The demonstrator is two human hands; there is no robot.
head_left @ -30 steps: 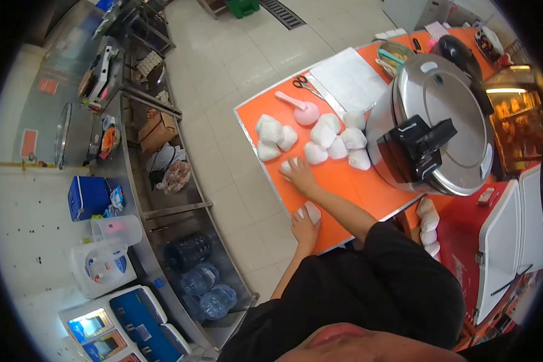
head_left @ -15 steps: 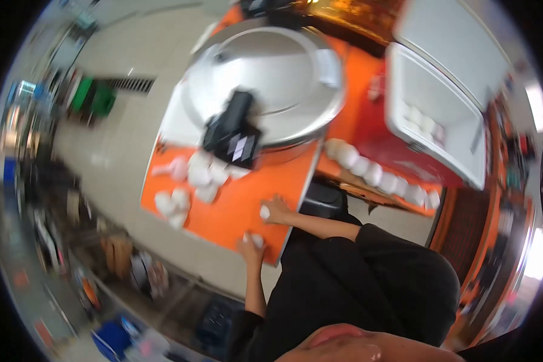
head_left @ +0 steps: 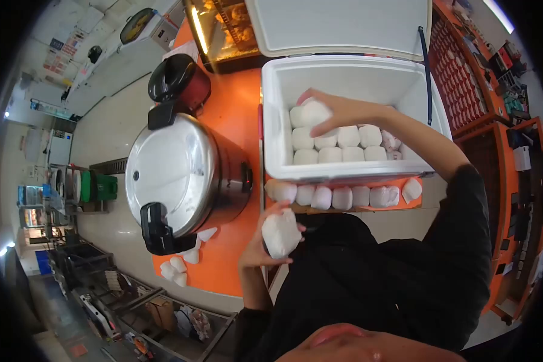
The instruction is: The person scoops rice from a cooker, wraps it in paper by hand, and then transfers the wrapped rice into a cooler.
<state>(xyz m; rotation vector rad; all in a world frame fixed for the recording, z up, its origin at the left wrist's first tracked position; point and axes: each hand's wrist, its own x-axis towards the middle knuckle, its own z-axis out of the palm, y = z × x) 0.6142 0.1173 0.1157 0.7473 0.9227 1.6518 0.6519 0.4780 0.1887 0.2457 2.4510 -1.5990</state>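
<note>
In my left hand (head_left: 256,253) is a white wrapped packet (head_left: 282,234), held in front of my chest with the fingers curled round it. My right hand (head_left: 347,111) reaches into the open cooler (head_left: 356,172) and grips another white packet (head_left: 315,113) above the left end of the rows. Beneath it, similar white packets (head_left: 326,140) stand side by side in rows on the cooler's floor. A few at the right end have printed wrapping (head_left: 391,142).
A line of white packets (head_left: 342,198) runs along the ledge before the cooler. Left of it, a large metal cooker (head_left: 169,175) and a smaller red cooker (head_left: 190,90) stand on the orange table (head_left: 229,283). More packets (head_left: 175,270) lie at its corner. A lit display case (head_left: 226,30) is behind.
The view has swung right toward the cooler. Both hands have come off the orange table, each with a packet: the right is now inside the cooler, the left raised before my chest.
</note>
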